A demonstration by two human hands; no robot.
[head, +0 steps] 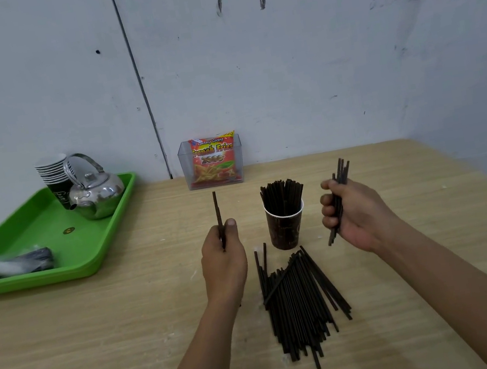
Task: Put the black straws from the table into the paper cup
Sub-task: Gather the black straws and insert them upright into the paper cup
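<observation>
A dark brown paper cup [286,228] stands upright mid-table with several black straws [282,192] standing in it. A loose pile of black straws [301,303] lies on the wooden table [100,337] just in front of the cup. My left hand [223,258], left of the cup, pinches a single black straw [216,208] held upright. My right hand [353,214], right of the cup, grips a small bundle of black straws [340,173] that points up and slightly right.
A green tray [35,238] at the left holds a steel kettle [96,193], a stack of paper cups [53,177] and a plastic bag with dark straws [4,264]. A clear box with a snack packet [214,161] stands against the wall behind the cup.
</observation>
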